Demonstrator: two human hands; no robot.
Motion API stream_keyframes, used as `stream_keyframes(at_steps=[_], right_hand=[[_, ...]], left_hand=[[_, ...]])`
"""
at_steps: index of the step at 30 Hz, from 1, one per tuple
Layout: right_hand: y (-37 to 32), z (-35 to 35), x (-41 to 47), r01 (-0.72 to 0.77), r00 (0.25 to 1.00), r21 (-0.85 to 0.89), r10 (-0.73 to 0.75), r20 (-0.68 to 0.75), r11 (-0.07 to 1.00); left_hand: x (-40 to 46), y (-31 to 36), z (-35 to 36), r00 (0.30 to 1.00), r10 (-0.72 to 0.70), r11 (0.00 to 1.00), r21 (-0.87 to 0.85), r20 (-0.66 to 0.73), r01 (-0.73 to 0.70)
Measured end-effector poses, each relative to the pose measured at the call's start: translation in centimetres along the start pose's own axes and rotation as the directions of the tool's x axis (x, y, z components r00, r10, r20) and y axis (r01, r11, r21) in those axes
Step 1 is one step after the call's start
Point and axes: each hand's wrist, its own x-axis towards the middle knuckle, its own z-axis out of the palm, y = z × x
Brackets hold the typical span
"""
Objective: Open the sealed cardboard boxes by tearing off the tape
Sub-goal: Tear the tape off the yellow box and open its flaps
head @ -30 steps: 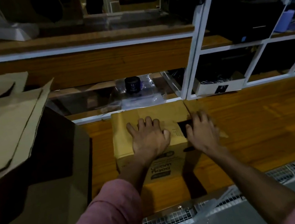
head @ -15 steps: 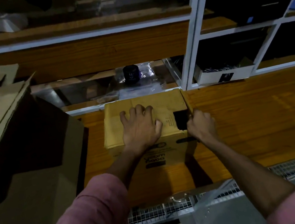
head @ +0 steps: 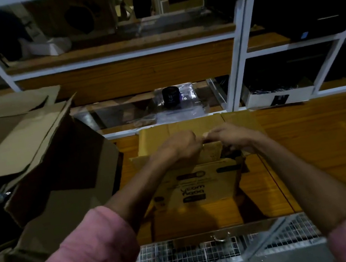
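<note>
A small brown cardboard box (head: 201, 190) with dark print on its front stands on the wooden bench. Its near top flap (head: 212, 154) is lifted and stands up towards me. My left hand (head: 179, 146) has its fingers curled over that flap's upper edge. My right hand (head: 229, 136) grips the same edge at its right end, thumb close to the left hand. A small pale spot shows between the two thumbs; whether it is tape is unclear. The far flaps (head: 180, 128) lie flat behind my hands.
A large open carton (head: 42, 167) with raised flaps fills the left side. Behind the box, a dark jar (head: 170, 97) sits on clear plastic under a white-framed shelf (head: 234, 50). A white tray (head: 277, 97) sits at right. Wooden bench (head: 319, 139) extends right; wire mesh (head: 189, 257) borders the near edge.
My left hand lifted off the flat box top and curled; my right hand left the dark gap at the right. Both came together and the near flap has come up.
</note>
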Motion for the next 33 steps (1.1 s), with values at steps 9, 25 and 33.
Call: stream_keyframes(at_steps=[9, 25, 33], right_hand=[[1.3, 2.9, 0.8, 0.117, 0.97, -0.368, -0.027, 0.242, 0.922], [3.6, 6.9, 0.4, 0.149, 0.972, -0.604, -0.229, -0.057, 0.783], [3.9, 6.0, 1.3, 0.146, 0.987, -0.536, -0.163, 0.016, 0.831]], left_hand=[[-3.4, -0.9, 5.9, 0.999, 0.049, 0.998, 0.04, 0.023, -0.05], [-1.7, -8.2, 6.8, 0.906, -0.207, 0.938, 0.188, -0.369, 0.291], [-2.3, -11.3, 6.3, 0.863, -0.296, 0.945, -0.257, -0.408, 0.203]])
